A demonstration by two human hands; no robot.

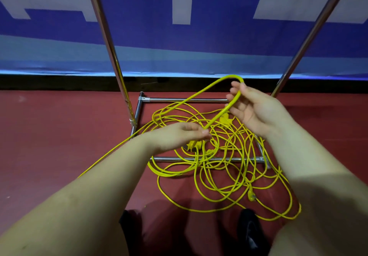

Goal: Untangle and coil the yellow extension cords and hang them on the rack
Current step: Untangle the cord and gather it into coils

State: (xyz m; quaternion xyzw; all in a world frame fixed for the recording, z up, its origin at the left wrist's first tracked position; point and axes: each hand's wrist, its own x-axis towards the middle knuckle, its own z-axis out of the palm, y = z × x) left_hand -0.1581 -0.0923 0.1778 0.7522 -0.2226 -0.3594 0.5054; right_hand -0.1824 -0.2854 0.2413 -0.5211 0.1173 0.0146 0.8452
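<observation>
Banner (179, 6) lettering cropped, unreadable; left hand (179, 134) pinches a raised loop (199, 94) of yellow cord, right hand (253, 108) curls around its top, tangled pile (225, 172) (floor, across rack base (199, 158)) below both hands.

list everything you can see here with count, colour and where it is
cords: count unclear, yellow, tangled heap on the floor across the rack base
raised loop: one, yellow, lifted above the heap between both hands
plugs: several, yellow, in the heap
rack: one, silver metal, two poles rising from a floor frame
floor: red
banner: one, blue and white, behind the rack
shoes: two, black, bottom edge
left hand: pinches the loop's lower end
right hand: loose grip on the loop's top
</observation>
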